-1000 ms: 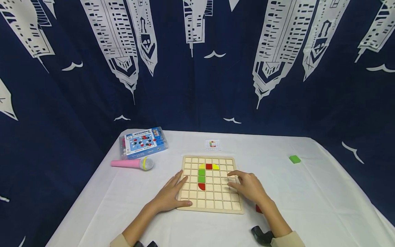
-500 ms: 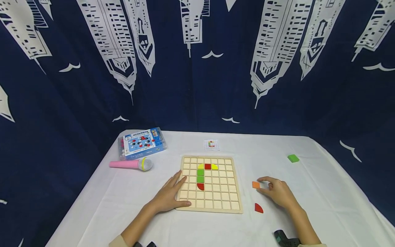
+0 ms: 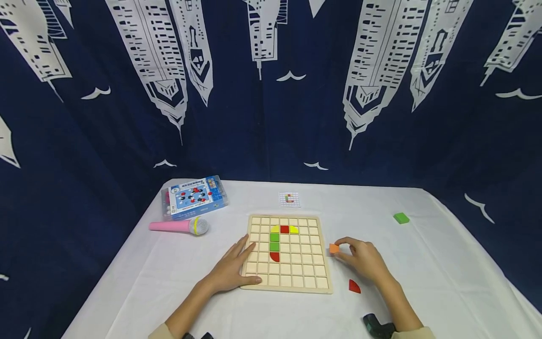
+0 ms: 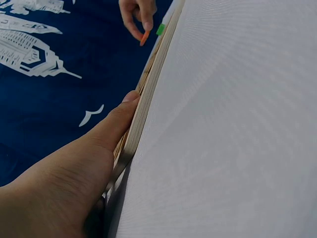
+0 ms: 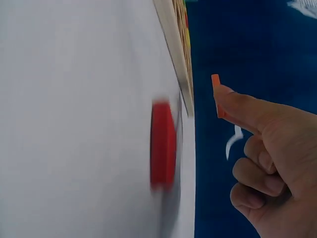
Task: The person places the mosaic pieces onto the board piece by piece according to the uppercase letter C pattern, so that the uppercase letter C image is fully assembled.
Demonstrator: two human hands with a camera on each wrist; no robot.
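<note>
My right hand (image 3: 364, 258) pinches an orange square tile (image 3: 334, 248) between thumb and forefinger, just off the right edge of the wooden grid board (image 3: 296, 290). In the right wrist view the orange tile (image 5: 216, 89) is seen edge-on, above the table. My left hand (image 3: 230, 266) rests on the board's left side with fingers spread, its thumb (image 4: 119, 116) lying along the near edge. Set in the board are yellow rounded pieces (image 3: 294, 230), a red square (image 3: 284, 229), two green squares (image 3: 274, 242) and a red quarter-circle (image 3: 274, 257).
A loose red quarter-circle (image 3: 354, 286) lies right of the board, a green tile (image 3: 401, 218) farther back. Behind the board is a small pattern card (image 3: 290, 200). A pink microphone (image 3: 178, 226) and a blue boxed set (image 3: 195, 197) lie at the back left.
My right hand went from the board to the right, took the orange tile from the table, and has come back left with it towards the board. The left hand has stayed put.
</note>
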